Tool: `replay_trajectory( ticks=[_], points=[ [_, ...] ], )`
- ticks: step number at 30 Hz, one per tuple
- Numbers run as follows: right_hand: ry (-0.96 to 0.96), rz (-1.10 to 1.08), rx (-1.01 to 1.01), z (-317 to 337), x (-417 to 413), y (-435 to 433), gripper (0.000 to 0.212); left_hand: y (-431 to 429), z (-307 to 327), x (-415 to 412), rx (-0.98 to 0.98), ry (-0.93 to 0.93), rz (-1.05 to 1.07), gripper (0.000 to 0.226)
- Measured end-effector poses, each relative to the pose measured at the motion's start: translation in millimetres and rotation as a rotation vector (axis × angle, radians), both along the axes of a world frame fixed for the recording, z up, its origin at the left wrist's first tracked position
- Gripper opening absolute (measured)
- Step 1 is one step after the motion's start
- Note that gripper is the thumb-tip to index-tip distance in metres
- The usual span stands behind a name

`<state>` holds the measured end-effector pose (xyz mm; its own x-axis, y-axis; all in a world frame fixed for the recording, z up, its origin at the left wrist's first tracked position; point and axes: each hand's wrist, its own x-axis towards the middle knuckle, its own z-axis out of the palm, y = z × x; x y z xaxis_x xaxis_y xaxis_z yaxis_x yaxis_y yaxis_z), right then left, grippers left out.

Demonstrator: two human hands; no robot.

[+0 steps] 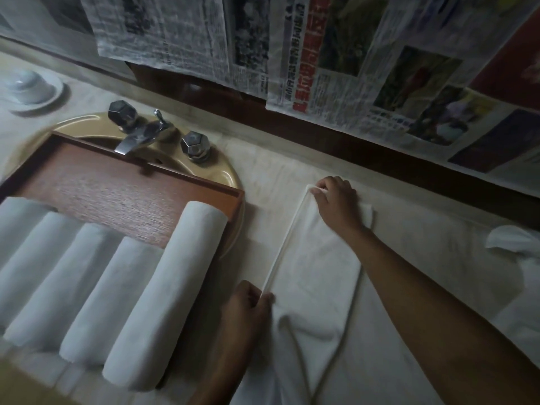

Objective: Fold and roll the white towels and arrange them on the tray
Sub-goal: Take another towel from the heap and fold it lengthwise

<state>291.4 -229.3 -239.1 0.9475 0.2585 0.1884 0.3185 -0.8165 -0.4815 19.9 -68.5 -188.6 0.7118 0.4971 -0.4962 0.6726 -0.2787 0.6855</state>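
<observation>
Head view is showing a folded white towel point(315, 258) lying on the surface point(423, 229) just right of the tray point(102, 185). The left hand point(248, 302) is pinching its near left corner and the right hand point(336, 200) is pinching the far one. Five rolled towels point(117, 287) are lying side by side on the tray.

Faucet point(137, 135) over tan sink point(223, 171); newspapers point(321, 54) behind; perhaps a cup point(29, 86).

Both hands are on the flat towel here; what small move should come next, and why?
Probably lay the pinched long edge down and smooth the fold. The left hand and right hand pinch opposite ends of the raised edge of the towel, stretched taut; it is not yet rolled like the five rolled towels on the tray.
</observation>
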Motion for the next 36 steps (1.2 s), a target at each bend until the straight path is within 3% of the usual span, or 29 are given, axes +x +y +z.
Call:
replay_trajectory(
  ticks=[8, 12, 14, 17, 19, 23, 28, 36],
  points=[
    [-0.253, -0.011, -0.116, 8, -18, 8, 0.002, -5, 8, 0, 0.065, -0.015, -0.012, 0.026],
    [-0.236, 0.188, -0.167, 4, -46, -3, 0.024, -5, 12, 0, 0.052, 0.0, -0.018, 0.024],
    [-0.125, 0.246, -0.231, -6, -59, -14, 0.043, -5, 13, 0, -0.129, 0.035, 0.018, 0.022],
    [-0.044, 0.258, -0.263, -10, -56, -20, 0.051, -7, 21, -6, -0.673, 0.134, 0.106, 0.022],
    [-0.041, 0.254, -0.281, -9, -54, -20, 0.05, -9, 15, -14, -0.608, 0.137, 0.073, 0.024],
    [-0.049, 0.25, -0.268, -9, -56, -20, 0.049, -4, 1, -29, -0.283, 0.031, 0.134, 0.028],
    [-0.056, 0.248, -0.271, -8, -55, -21, 0.049, -3, 4, -31, -0.018, 0.071, 0.062, 0.032],
    [-0.084, 0.195, -0.276, 0, -65, -13, 0.044, -6, 12, -28, 0.058, 0.09, 0.056, 0.031]
  ],
)
